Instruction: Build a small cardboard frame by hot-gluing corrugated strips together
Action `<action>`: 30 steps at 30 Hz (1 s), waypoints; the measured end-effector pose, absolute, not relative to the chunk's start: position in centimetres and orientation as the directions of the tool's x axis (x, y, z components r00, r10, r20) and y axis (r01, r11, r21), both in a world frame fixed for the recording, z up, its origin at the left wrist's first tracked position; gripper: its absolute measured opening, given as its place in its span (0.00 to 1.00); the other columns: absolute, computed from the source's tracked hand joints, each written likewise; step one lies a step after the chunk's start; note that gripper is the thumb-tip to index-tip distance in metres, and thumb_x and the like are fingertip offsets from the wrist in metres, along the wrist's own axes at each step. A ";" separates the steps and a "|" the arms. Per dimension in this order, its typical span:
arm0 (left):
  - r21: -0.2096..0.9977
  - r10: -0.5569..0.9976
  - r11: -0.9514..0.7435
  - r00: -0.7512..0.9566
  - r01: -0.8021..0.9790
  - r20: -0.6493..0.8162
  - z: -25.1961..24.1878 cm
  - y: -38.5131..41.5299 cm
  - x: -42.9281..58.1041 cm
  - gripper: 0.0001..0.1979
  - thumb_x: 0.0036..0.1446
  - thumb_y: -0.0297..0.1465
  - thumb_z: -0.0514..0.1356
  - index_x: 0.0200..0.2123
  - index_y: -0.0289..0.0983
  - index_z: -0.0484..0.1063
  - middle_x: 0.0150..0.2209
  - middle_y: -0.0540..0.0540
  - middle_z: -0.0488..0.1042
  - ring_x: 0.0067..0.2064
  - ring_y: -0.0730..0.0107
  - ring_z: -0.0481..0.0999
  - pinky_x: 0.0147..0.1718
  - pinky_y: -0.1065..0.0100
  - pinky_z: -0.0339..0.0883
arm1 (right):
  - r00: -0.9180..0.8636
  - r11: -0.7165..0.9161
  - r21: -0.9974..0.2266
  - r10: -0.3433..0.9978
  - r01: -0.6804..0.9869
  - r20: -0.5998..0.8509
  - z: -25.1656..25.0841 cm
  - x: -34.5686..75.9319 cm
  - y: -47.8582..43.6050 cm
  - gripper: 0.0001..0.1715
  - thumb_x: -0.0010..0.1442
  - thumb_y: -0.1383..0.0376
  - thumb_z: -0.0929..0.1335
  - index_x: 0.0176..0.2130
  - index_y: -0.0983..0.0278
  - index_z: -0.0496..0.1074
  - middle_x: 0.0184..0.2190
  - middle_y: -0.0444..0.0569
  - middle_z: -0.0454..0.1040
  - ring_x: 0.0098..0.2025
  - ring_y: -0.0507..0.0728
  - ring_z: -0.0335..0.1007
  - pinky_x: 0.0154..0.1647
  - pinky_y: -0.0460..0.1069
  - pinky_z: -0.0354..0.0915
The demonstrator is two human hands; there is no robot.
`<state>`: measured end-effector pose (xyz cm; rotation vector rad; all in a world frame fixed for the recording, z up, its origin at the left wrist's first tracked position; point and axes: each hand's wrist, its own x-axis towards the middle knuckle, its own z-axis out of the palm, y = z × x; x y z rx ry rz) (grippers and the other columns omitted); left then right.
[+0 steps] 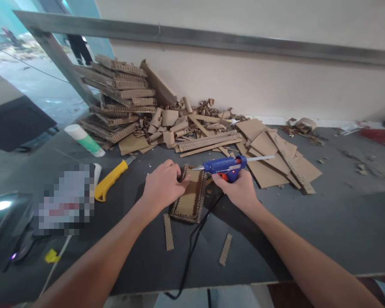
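Observation:
A small rectangular cardboard tray (190,197) with corrugated walls lies on the dark table. My left hand (163,183) grips its left wall near the far end, thumb inside and fingers outside. In my right hand (242,191) is a blue hot glue gun (223,166), its nozzle pointing left over the tray's far end. A white glue stick (261,158) sticks out of the gun's back, and a small red light glows on its side. The gun's black cord (192,244) runs down past the tray. Two short corrugated strips (168,233) lie nearer to me.
A yellow cutter (112,179) and a white-green tube (85,140) lie left. Behind them rises a stack of corrugated pieces (122,92), beside curled scraps (170,122). Flat cardboard sheets (269,156) lie right. A metal rail (192,37) crosses the back. A person's legs (79,49) show far off.

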<state>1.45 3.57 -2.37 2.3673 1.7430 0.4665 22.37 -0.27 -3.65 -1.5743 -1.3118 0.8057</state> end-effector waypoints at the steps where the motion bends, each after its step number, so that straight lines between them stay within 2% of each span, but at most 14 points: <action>1: 0.322 0.952 -0.298 0.256 0.899 0.164 -2.3 3.5 1.5 0.17 0.57 0.42 0.62 0.23 0.40 0.64 0.28 0.45 0.69 0.24 0.64 0.68 0.20 0.67 0.51 | 0.225 -0.027 -0.923 0.972 0.384 0.066 -3.6 22.4 -0.3 0.19 0.48 0.56 0.72 0.18 0.61 0.63 0.14 0.39 0.62 0.19 0.49 0.54 0.22 0.47 0.56; 3: 0.379 0.961 -0.270 0.225 0.885 0.158 -2.1 3.3 1.7 0.14 0.57 0.41 0.62 0.26 0.41 0.64 0.25 0.47 0.70 0.24 0.63 0.70 0.21 0.67 0.52 | 0.230 -0.018 -0.922 0.970 0.388 0.078 -3.4 22.4 -0.4 0.19 0.48 0.56 0.72 0.18 0.61 0.62 0.15 0.39 0.61 0.19 0.49 0.53 0.22 0.47 0.55; 5: 0.514 0.972 -0.234 0.209 0.825 0.107 -1.9 3.2 1.8 0.14 0.58 0.43 0.62 0.30 0.42 0.63 0.22 0.49 0.71 0.23 0.63 0.70 0.20 0.68 0.54 | 0.233 -0.007 -0.924 0.968 0.382 0.090 -3.2 22.4 -0.4 0.20 0.48 0.57 0.72 0.18 0.61 0.61 0.14 0.38 0.60 0.19 0.48 0.53 0.21 0.47 0.55; 7: 0.657 0.974 -0.211 0.213 0.723 0.079 -1.8 3.2 2.0 0.15 0.57 0.45 0.63 0.34 0.42 0.63 0.25 0.49 0.75 0.21 0.66 0.71 0.20 0.69 0.57 | 0.232 0.000 -0.927 0.968 0.375 0.094 -3.0 22.4 -0.5 0.20 0.48 0.57 0.72 0.17 0.61 0.60 0.14 0.39 0.60 0.19 0.48 0.53 0.21 0.47 0.54; 9: 0.734 0.972 -0.212 0.216 0.645 0.091 -1.8 3.3 2.1 0.16 0.57 0.45 0.63 0.38 0.41 0.65 0.30 0.46 0.79 0.25 0.65 0.75 0.21 0.68 0.62 | 0.241 -0.006 -0.924 0.966 0.382 0.093 -2.9 22.5 -0.6 0.19 0.49 0.57 0.72 0.18 0.61 0.62 0.15 0.39 0.62 0.19 0.49 0.54 0.21 0.47 0.55; 11: 0.756 0.968 -0.228 0.227 0.613 0.108 -2.0 3.5 2.2 0.15 0.58 0.44 0.62 0.40 0.39 0.69 0.33 0.44 0.80 0.31 0.62 0.79 0.26 0.67 0.67 | 0.257 -0.018 -0.916 0.962 0.400 0.094 -2.8 22.6 -0.6 0.18 0.49 0.57 0.72 0.18 0.61 0.62 0.15 0.40 0.62 0.19 0.49 0.54 0.21 0.47 0.55; 13: 0.767 0.960 -0.244 0.257 0.594 0.107 -2.1 3.6 2.2 0.15 0.59 0.44 0.62 0.39 0.38 0.72 0.32 0.44 0.79 0.34 0.60 0.80 0.30 0.65 0.70 | 0.264 -0.027 -0.912 0.960 0.410 0.090 -2.6 22.7 -0.7 0.19 0.49 0.57 0.72 0.18 0.61 0.62 0.14 0.39 0.62 0.18 0.49 0.54 0.21 0.47 0.56; 16: 0.786 0.948 -0.253 0.307 0.565 0.085 -2.1 3.5 2.2 0.16 0.58 0.46 0.62 0.37 0.38 0.75 0.30 0.44 0.80 0.34 0.59 0.80 0.30 0.64 0.70 | 0.263 -0.028 -0.911 0.961 0.411 0.089 -2.5 22.6 -0.7 0.18 0.49 0.57 0.72 0.18 0.62 0.63 0.15 0.39 0.61 0.19 0.49 0.54 0.21 0.47 0.56; 19: 0.815 0.942 -0.231 0.331 0.531 0.052 -2.0 3.2 2.4 0.17 0.59 0.47 0.62 0.38 0.38 0.76 0.31 0.44 0.81 0.33 0.58 0.80 0.29 0.63 0.71 | 0.275 -0.046 -0.910 0.959 0.413 0.076 -2.5 22.4 -0.8 0.16 0.47 0.57 0.72 0.20 0.63 0.66 0.16 0.40 0.63 0.20 0.49 0.55 0.21 0.46 0.56; 25: 0.837 0.939 -0.225 0.340 0.499 0.050 -2.3 2.9 2.8 0.17 0.59 0.48 0.62 0.37 0.39 0.76 0.27 0.45 0.79 0.30 0.60 0.78 0.25 0.64 0.69 | 0.314 -0.067 -0.907 0.947 0.416 0.074 -2.7 22.0 -0.8 0.17 0.47 0.57 0.72 0.18 0.63 0.65 0.15 0.41 0.63 0.20 0.49 0.55 0.22 0.46 0.57; 30: 0.840 0.924 -0.244 0.378 0.484 0.051 -2.4 2.8 3.2 0.18 0.61 0.47 0.59 0.31 0.38 0.75 0.26 0.47 0.75 0.28 0.65 0.75 0.25 0.67 0.65 | 0.346 -0.064 -0.889 0.932 0.454 0.110 -3.0 21.6 -0.9 0.16 0.47 0.57 0.72 0.18 0.63 0.67 0.15 0.41 0.65 0.20 0.50 0.58 0.23 0.47 0.58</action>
